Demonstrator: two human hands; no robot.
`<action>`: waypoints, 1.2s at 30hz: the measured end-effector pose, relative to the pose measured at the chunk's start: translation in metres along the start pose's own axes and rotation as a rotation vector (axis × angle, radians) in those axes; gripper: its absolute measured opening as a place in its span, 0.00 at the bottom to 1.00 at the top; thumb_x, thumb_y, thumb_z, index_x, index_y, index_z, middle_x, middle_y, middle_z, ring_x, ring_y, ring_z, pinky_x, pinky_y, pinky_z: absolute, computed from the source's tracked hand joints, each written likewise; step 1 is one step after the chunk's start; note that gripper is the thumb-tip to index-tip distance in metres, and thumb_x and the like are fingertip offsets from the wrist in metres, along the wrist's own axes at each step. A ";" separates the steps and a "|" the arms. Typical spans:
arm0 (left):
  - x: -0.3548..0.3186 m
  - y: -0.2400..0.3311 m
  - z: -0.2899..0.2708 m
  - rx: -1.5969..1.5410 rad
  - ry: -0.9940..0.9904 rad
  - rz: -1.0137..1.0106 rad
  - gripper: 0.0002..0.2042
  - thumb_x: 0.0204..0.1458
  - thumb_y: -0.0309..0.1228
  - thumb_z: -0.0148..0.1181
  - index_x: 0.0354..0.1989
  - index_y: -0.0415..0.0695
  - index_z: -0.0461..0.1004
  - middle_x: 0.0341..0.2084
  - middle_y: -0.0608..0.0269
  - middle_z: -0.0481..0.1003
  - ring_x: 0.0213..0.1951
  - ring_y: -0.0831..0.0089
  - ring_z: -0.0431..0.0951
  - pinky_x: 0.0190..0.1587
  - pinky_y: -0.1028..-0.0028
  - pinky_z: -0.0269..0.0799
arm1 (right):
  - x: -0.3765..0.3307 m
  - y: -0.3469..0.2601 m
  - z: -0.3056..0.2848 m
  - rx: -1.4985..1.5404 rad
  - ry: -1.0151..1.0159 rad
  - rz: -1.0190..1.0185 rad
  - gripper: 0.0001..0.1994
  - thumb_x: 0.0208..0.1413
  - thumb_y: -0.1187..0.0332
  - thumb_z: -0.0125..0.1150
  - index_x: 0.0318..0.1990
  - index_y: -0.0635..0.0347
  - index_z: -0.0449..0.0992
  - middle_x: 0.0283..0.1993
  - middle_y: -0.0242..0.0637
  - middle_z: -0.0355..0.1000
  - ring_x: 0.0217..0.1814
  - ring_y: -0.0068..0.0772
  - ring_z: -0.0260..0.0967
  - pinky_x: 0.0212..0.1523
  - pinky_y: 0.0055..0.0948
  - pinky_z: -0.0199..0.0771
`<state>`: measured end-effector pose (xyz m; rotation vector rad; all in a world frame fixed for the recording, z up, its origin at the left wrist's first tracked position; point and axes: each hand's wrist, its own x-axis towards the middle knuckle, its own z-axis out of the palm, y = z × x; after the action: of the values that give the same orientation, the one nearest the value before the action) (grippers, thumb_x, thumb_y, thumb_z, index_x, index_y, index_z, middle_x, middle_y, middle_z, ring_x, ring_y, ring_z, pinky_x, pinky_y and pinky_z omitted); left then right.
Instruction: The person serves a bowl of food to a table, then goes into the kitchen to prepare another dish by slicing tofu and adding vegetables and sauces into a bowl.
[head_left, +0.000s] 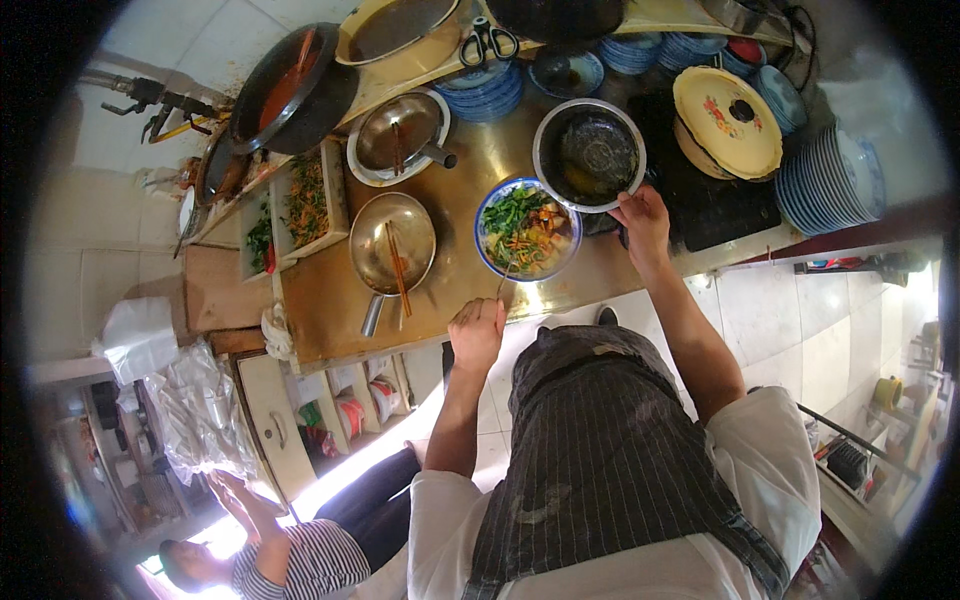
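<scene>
Striped apron point(600, 440) closest to the lens, white sleeves either side, standing right up against the metal worktop point(470, 170). Left hand point(477, 333) closed around a thin utensil handle, tip resting at the near rim of the blue-rimmed bowl point(528, 228), probably held low like that to keep toppings from spilling. Bowl sitting near the front edge, loaded with greens, shredded carrot and brownish chunks, just beside the dark pot point(590, 153). Right hand point(643, 222) gripping that pot's near rim, fingers curled over the edge, likely steadying it close to the bowl. Two lidded-looking steel pans point(392, 243) off to the left, chopsticks lying across each, handy for grabbing. Trays of chopped greens and carrot point(306, 200) further left, within easy reach. Stacks of blue plates point(830, 180) on the right, yellow flowered lid point(727, 122) beside them. Wok with red sauce point(292, 88) at the back. Another person in a striped shirt point(300, 560) down below, hands raised near plastic bags.
</scene>
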<state>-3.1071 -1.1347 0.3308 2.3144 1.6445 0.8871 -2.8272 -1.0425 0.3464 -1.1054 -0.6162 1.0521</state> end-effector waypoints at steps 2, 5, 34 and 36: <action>0.005 0.008 -0.007 -0.008 0.029 -0.017 0.09 0.51 0.28 0.55 0.20 0.40 0.67 0.18 0.53 0.70 0.22 0.54 0.70 0.26 0.63 0.67 | -0.002 0.002 0.001 0.000 0.015 0.024 0.02 0.56 0.74 0.56 0.33 0.60 0.70 0.33 0.30 0.70 0.36 0.23 0.70 0.42 0.27 0.75; 0.013 0.029 -0.017 -0.230 0.048 -0.339 0.05 0.51 0.26 0.55 0.24 0.39 0.71 0.19 0.54 0.71 0.21 0.64 0.71 0.26 0.69 0.67 | -0.009 0.016 -0.001 -0.038 -0.027 0.096 0.08 0.55 0.77 0.56 0.42 0.62 0.68 0.39 0.37 0.70 0.42 0.29 0.70 0.44 0.33 0.77; -0.346 -0.081 -0.264 -0.868 1.517 -1.137 0.02 0.51 0.26 0.53 0.33 0.44 0.68 0.28 0.64 0.69 0.31 0.73 0.71 0.37 0.65 0.74 | -0.265 0.096 0.209 -0.158 -1.493 1.085 0.10 0.60 0.67 0.49 0.46 0.60 0.67 0.47 0.40 0.67 0.49 0.39 0.69 0.48 0.36 0.73; -0.397 -0.107 -0.277 -0.909 1.610 -1.139 0.02 0.51 0.27 0.53 0.32 0.45 0.67 0.27 0.65 0.68 0.28 0.71 0.70 0.27 0.72 0.72 | -0.244 0.120 0.154 -0.208 -1.268 1.189 0.09 0.59 0.69 0.51 0.46 0.58 0.68 0.45 0.39 0.69 0.49 0.36 0.70 0.48 0.36 0.73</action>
<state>-3.4327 -1.5074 0.3600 -0.3544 1.6568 2.3974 -3.0996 -1.1918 0.3128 -0.8203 -1.0732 2.8504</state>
